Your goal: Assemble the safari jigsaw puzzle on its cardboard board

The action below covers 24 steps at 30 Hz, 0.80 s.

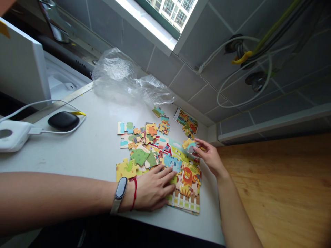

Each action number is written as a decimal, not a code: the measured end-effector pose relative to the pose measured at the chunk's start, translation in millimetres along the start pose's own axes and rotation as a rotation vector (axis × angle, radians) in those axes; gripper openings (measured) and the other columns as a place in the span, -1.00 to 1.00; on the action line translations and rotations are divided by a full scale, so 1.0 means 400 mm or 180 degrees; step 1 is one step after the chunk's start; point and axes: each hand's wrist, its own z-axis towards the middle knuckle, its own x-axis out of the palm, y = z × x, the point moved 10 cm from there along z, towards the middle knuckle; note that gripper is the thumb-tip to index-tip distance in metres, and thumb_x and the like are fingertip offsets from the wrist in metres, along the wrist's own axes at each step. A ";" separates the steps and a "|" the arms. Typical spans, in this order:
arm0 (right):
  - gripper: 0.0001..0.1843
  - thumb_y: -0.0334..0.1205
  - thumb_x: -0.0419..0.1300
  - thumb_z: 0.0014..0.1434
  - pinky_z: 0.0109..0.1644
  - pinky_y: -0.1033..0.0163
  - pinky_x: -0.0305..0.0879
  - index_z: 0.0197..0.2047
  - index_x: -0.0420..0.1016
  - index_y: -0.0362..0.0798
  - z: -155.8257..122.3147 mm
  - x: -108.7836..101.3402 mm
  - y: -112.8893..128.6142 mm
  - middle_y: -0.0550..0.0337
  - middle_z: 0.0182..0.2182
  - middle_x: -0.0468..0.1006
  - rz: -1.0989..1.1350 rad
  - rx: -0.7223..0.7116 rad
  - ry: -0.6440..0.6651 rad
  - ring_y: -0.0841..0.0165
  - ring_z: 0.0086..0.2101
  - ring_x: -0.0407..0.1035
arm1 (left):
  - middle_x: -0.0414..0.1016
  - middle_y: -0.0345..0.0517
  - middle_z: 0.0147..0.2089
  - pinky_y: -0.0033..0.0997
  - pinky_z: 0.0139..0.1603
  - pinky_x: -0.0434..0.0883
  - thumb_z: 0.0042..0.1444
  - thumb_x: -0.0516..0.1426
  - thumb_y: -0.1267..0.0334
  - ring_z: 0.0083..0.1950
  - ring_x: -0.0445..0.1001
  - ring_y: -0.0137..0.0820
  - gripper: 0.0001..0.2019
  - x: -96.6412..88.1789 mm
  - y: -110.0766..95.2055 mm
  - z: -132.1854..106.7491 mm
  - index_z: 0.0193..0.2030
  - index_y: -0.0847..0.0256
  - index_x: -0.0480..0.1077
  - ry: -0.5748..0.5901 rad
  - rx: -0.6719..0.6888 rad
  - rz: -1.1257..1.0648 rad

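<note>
A colourful animal jigsaw puzzle [187, 187] lies partly assembled on the white table [90, 151], with a lion showing in its joined part. Several loose pieces [141, 143] are scattered to its left. My left hand [152, 187] lies flat on the puzzle's left edge, fingers stretched out, a grey band and a red string on its wrist. My right hand [209, 156] pinches a puzzle piece [191, 148] at the puzzle's upper right corner.
A crumpled clear plastic bag [124, 77] lies at the back of the table. A printed picture sheet [186, 121] leans by the tiled wall. A black oval object [63, 120] and a white device [11, 135] with a cable sit at the left. Wooden floor [279, 186] is to the right.
</note>
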 end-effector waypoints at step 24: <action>-0.49 0.31 0.32 0.07 -0.33 0.16 0.40 -0.28 0.54 -0.01 -0.139 -0.162 -0.178 0.09 -0.45 0.61 -0.0170 -0.0513 -0.2017 0.20 -0.43 0.48 | 0.39 0.12 0.43 0.05 0.31 0.41 0.39 0.18 0.00 0.44 0.35 0.03 -0.63 -0.079 0.097 0.076 0.22 0.12 0.47 0.0447 -0.0242 0.0405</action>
